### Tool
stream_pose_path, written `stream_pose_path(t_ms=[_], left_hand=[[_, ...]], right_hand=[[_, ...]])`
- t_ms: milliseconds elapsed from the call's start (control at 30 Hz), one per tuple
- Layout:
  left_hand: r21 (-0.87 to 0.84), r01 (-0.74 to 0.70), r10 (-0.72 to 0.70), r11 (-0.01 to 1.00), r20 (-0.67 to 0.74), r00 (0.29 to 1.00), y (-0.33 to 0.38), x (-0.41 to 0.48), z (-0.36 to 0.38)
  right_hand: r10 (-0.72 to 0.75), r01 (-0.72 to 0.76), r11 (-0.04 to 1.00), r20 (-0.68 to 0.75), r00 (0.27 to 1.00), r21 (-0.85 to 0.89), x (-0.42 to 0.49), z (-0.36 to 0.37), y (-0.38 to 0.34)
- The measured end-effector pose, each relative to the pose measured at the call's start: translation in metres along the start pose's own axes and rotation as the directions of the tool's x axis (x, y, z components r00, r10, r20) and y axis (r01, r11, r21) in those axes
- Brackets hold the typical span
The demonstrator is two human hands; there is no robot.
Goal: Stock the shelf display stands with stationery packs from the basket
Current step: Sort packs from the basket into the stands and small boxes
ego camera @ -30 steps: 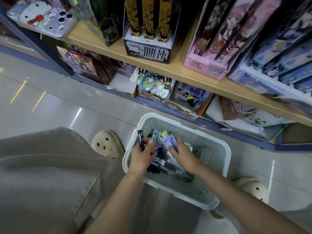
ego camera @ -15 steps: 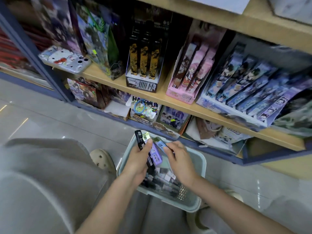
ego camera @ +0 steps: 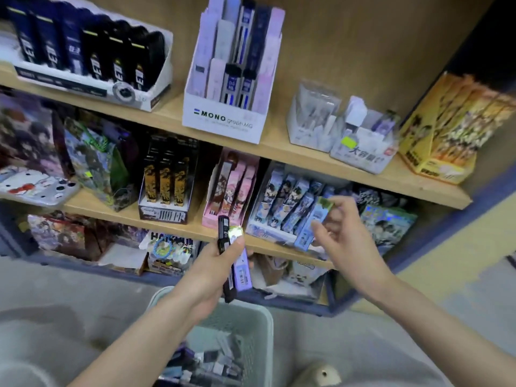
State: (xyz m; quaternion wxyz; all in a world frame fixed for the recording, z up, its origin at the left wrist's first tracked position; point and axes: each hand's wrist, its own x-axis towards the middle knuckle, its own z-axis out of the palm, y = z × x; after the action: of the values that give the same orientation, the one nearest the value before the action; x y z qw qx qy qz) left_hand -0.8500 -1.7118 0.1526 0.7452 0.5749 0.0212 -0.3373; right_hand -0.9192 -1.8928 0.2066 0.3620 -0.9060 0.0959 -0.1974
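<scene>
Your right hand (ego camera: 344, 236) pinches a light blue pack (ego camera: 314, 223) at the blue display stand (ego camera: 264, 231) on the middle shelf (ego camera: 195, 228); blur hides whether it is in yet. Your left hand (ego camera: 215, 266) grips a few more packs (ego camera: 243, 271). The basket (ego camera: 265, 331) holds plenty to stock.

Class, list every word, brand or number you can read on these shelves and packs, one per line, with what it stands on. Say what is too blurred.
"MONO graph MG": front of the white display box, upper shelf.
"HA…": carton on the lowest shelf; rest unreadable.
Chinese print on the clear tub: too blurred.
Print on the lilac pack in the left hand and the blue pack in the right hand: too small.
</scene>
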Motion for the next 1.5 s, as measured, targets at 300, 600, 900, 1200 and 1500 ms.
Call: stream_pose_path(t_ms=[300, 600, 900, 1200, 1500], left_hand=[[0.093, -0.037, 0.024, 0.995, 0.143, 0.99, 0.053, 0.016, 0.036], [0.092, -0.03, 0.009, 0.995, 0.216, 0.976, 0.056, 0.03, 0.059], [0.108, -0.013, -0.006, 0.994, 0.179, 0.984, 0.058, 0.035, 0.06], [0.079, 0.011, -0.024, 0.997, 0.171, 0.985, 0.057, 0.032, 0.068], [0.042, 0.194, -0.198, 0.98, 0.125, 0.972, 0.057, 0.038, 0.067]], right_hand=[[-0.184, 0.143, 0.983, -0.537, 0.823, -0.117, 0.096, -0.1, -0.026], [-0.191, -0.016, 0.92, -0.484, 0.854, -0.392, 0.15, -0.123, 0.003], [-0.132, -0.053, 0.898, -0.382, 0.915, -0.438, 0.153, -0.13, 0.024], [-0.155, -0.101, 0.854, -0.435, 0.887, -0.51, 0.164, -0.13, 0.026], [-0.228, -0.022, 0.894, -0.496, 0.838, -0.448, 0.119, -0.094, 0.007]])
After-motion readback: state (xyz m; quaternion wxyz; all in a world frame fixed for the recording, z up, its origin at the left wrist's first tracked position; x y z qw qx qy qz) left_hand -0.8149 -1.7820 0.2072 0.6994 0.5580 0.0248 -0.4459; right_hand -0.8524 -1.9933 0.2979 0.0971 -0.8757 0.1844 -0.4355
